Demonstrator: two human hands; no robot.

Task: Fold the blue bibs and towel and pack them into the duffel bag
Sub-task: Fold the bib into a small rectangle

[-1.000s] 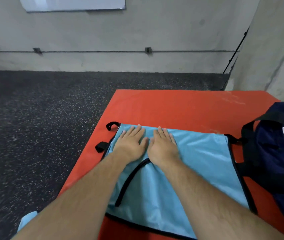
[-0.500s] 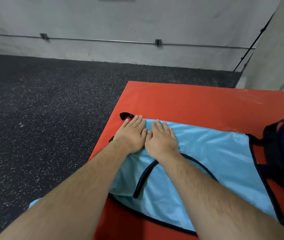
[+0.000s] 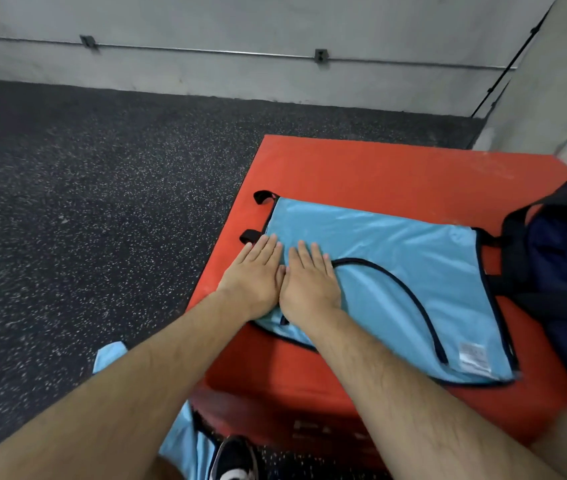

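Blue bib [image 3: 403, 278]: folded, flat on red bench [image 3: 379, 168], beside duffel bag [image 3: 566, 271]. Left hand [image 3: 252, 277], right hand [image 3: 309, 284]: fingers straight, side by side on its left end, gripping nothing, likely pressing the fold flat.

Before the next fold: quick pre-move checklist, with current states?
1. Hands: left hand and right hand flat, side by side on the blue bib, at its left end: ok.
2. Bib lying smooth on the red platform: ok.
3. Bare platform beyond the bib for folding: ok.
4. Reach: duffel bag on the platform, right of the bib: ok.
5. Bag opening unzipped: cannot tell.
6. Leftovers: second blue cloth off the platform, down by the shoe: not ok.
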